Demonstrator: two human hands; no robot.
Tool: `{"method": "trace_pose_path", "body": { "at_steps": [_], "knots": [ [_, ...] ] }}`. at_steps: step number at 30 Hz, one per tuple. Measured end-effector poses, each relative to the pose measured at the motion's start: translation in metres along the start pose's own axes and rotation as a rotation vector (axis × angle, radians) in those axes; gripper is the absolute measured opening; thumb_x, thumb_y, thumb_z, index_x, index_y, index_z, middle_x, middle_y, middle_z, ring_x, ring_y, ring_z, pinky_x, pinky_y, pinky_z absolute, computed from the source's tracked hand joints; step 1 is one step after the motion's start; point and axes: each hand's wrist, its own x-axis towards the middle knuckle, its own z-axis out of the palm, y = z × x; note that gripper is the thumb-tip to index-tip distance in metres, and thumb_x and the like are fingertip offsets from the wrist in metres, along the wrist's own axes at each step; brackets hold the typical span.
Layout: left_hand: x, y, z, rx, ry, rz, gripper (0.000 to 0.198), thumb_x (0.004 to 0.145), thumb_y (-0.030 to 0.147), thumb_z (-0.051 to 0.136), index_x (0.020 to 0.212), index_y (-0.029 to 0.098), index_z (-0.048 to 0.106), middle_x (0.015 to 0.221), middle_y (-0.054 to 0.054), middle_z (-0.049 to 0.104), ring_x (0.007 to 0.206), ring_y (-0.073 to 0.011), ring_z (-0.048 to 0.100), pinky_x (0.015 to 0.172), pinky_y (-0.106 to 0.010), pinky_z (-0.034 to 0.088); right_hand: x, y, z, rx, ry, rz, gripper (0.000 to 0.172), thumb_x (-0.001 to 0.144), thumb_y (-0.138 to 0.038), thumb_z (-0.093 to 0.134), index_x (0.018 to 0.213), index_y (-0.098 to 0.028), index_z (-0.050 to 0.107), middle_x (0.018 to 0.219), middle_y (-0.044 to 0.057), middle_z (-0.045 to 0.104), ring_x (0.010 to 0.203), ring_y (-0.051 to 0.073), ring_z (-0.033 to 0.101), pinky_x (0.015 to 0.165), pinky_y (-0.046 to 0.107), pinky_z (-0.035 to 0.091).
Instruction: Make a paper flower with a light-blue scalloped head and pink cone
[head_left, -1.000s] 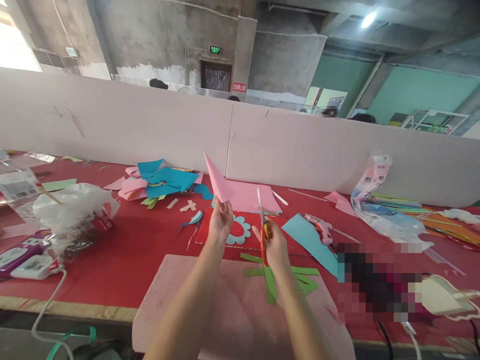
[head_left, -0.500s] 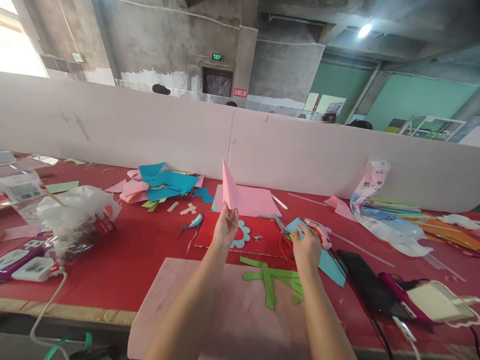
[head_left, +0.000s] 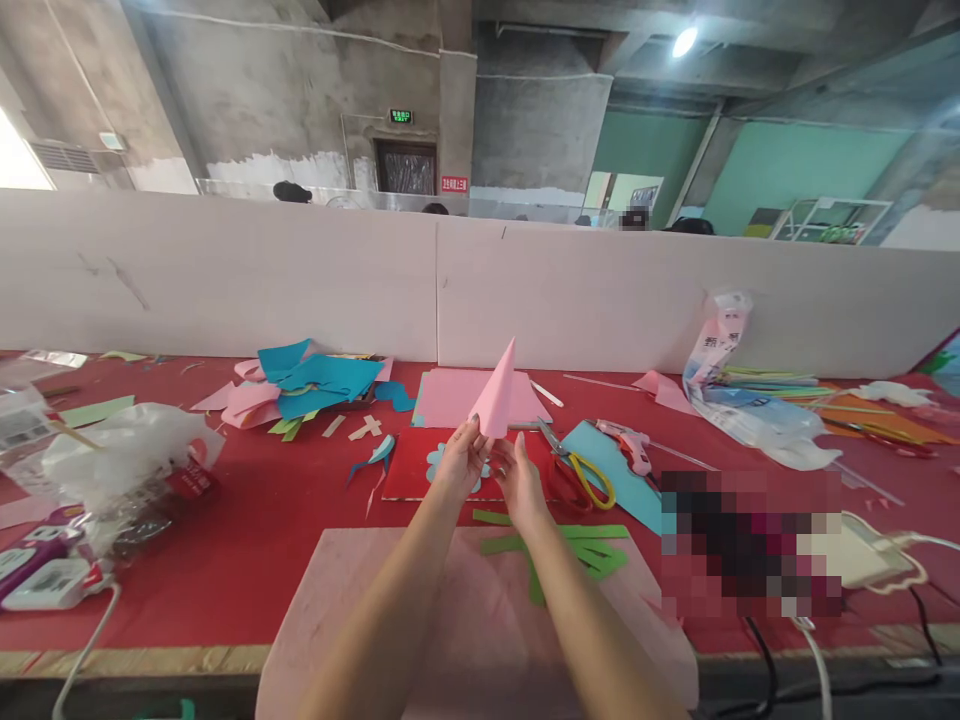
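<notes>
A folded pink paper triangle stands point up above the red table. My left hand pinches its lower left corner. My right hand has come up beside it, fingertips at the triangle's bottom edge. Red and yellow handled scissors lie on the table just right of my right hand, partly on a light blue sheet. Under my hands are a red card with a pale blue flower, green paper strips and a pink board.
A heap of blue and pink scraps lies at the back left, a flat pink sheet behind my hands. A glue gun, plastic bags, a power strip and paper packs lie around. A pale partition runs along the back.
My right hand put the scissors down on the table to the right, then moved back left to the pink triangle. My left hand kept the triangle and lowered it slightly.
</notes>
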Motion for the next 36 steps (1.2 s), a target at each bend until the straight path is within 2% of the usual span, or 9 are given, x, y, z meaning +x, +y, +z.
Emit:
{"method": "trace_pose_path", "body": {
  "at_steps": [5, 9, 13, 15, 17, 20, 24, 31, 36],
  "knots": [
    [-0.008, -0.003, -0.010, 0.259, -0.090, -0.033, 0.017, 0.063, 0.023, 0.071, 0.070, 0.012, 0.059, 0.061, -0.002, 0.064, 0.055, -0.0104, 0.062, 0.059, -0.019, 0.051, 0.007, 0.000, -0.010, 0.265, 0.038, 0.059, 0.032, 0.072, -0.046, 0.060, 0.089, -0.019, 0.063, 0.090, 0.004, 0.066, 0.075, 0.013, 0.060, 0.062, 0.024, 0.049],
    [-0.019, 0.006, -0.021, 0.498, -0.116, -0.062, 0.021, 0.065, 0.032, 0.067, 0.066, 0.013, 0.058, 0.064, -0.004, 0.064, 0.058, -0.0139, 0.063, 0.058, -0.023, 0.050, 0.007, 0.003, -0.008, 0.397, -0.029, 0.090, 0.026, 0.071, -0.037, 0.064, 0.088, -0.018, 0.063, 0.085, 0.004, 0.066, 0.073, 0.014, 0.061, 0.062, 0.025, 0.051],
    [-0.029, 0.012, -0.018, 0.651, 0.008, 0.289, 0.015, 0.063, 0.025, 0.069, 0.066, 0.017, 0.058, 0.072, -0.002, 0.063, 0.070, -0.0125, 0.062, 0.066, -0.021, 0.048, 0.001, 0.005, -0.003, 0.465, 0.007, 0.146, 0.019, 0.066, -0.028, 0.070, 0.081, -0.019, 0.062, 0.082, 0.001, 0.067, 0.072, 0.011, 0.062, 0.065, 0.021, 0.051],
    [-0.035, 0.012, -0.012, 0.741, 0.029, 0.509, 0.020, 0.057, 0.015, 0.072, 0.073, 0.019, 0.061, 0.092, -0.004, 0.062, 0.093, -0.0147, 0.058, 0.079, -0.021, 0.044, -0.001, 0.005, -0.002, 0.462, 0.055, 0.153, 0.020, 0.062, -0.026, 0.073, 0.078, -0.019, 0.062, 0.078, -0.001, 0.067, 0.069, 0.009, 0.062, 0.065, 0.020, 0.052],
    [-0.040, 0.011, -0.007, 0.884, -0.040, 0.630, 0.032, 0.054, 0.010, 0.073, 0.082, 0.022, 0.063, 0.118, -0.006, 0.052, 0.114, -0.0194, 0.045, 0.094, -0.027, 0.037, -0.003, 0.005, -0.001, 0.431, 0.051, 0.151, 0.022, 0.062, -0.027, 0.073, 0.078, -0.019, 0.061, 0.076, -0.002, 0.067, 0.064, 0.008, 0.061, 0.060, 0.019, 0.052],
    [-0.045, 0.010, -0.008, 1.177, -0.125, 0.741, 0.032, 0.059, 0.012, 0.070, 0.087, 0.025, 0.062, 0.134, -0.005, 0.037, 0.124, -0.0234, 0.032, 0.101, -0.037, 0.029, -0.004, 0.005, -0.001, 0.393, 0.006, 0.152, 0.021, 0.064, -0.028, 0.071, 0.081, -0.018, 0.062, 0.076, 0.000, 0.067, 0.061, 0.008, 0.061, 0.053, 0.017, 0.050],
    [-0.042, 0.012, -0.018, 1.485, -0.162, 0.866, 0.023, 0.071, 0.016, 0.060, 0.092, 0.024, 0.058, 0.135, -0.004, 0.036, 0.121, -0.0221, 0.036, 0.097, -0.039, 0.035, -0.004, 0.009, 0.000, 0.444, 0.002, 0.159, 0.017, 0.064, -0.023, 0.072, 0.077, -0.018, 0.062, 0.080, 0.001, 0.068, 0.071, 0.011, 0.063, 0.063, 0.020, 0.052],
    [-0.035, 0.018, -0.024, 1.645, -0.164, 0.998, 0.010, 0.077, 0.024, 0.055, 0.084, 0.022, 0.061, 0.125, -0.005, 0.046, 0.108, -0.0220, 0.048, 0.090, -0.039, 0.042, -0.002, 0.013, -0.002, 0.406, -0.017, 0.130, 0.015, 0.064, -0.024, 0.072, 0.071, -0.019, 0.061, 0.079, 0.001, 0.068, 0.073, 0.014, 0.065, 0.068, 0.026, 0.053],
    [-0.033, 0.024, -0.027, 1.714, -0.184, 1.091, 0.008, 0.078, 0.023, 0.054, 0.081, 0.021, 0.062, 0.120, -0.007, 0.051, 0.111, -0.0221, 0.046, 0.091, -0.042, 0.041, -0.004, 0.011, -0.001, 0.312, 0.013, 0.120, 0.016, 0.061, -0.026, 0.073, 0.068, -0.018, 0.060, 0.075, 0.000, 0.068, 0.072, 0.015, 0.065, 0.068, 0.029, 0.053]
  ]
}}
